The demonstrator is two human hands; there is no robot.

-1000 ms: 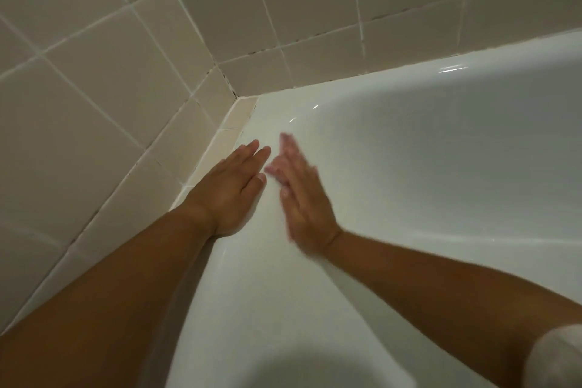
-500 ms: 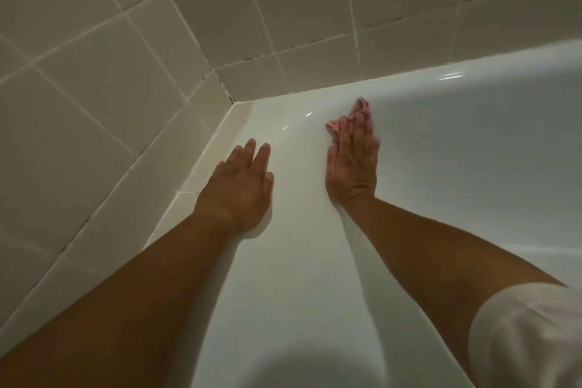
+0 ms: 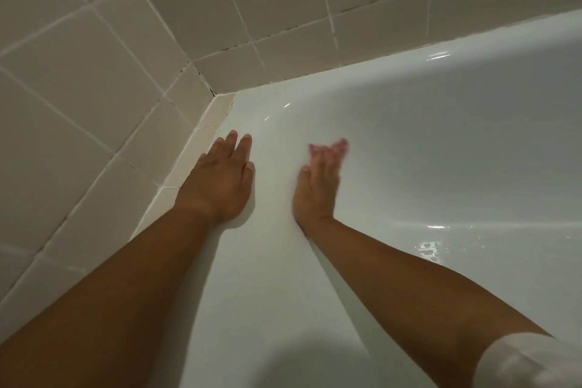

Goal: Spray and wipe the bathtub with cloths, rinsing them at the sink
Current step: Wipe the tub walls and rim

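The white bathtub (image 3: 441,151) fills the right and lower part of the view, its corner rim meeting the tiled walls. My left hand (image 3: 220,179) lies flat with straight fingers on the tub's rim near the corner. My right hand (image 3: 318,186) presses flat against the tub's inner wall with a pink cloth (image 3: 330,148) under its fingers; only the cloth's edge shows past the blurred fingertips.
Beige tiled walls (image 3: 126,57) enclose the tub on the left and at the back, meeting in a corner (image 3: 211,91). Water glistens on the tub floor (image 3: 431,252) at the right. A white sleeve (image 3: 529,362) shows at the bottom right.
My right hand with the pink cloth slid up toward the back rim, then came back down and to the right along the tub wall. My left hand stayed flat on the rim.
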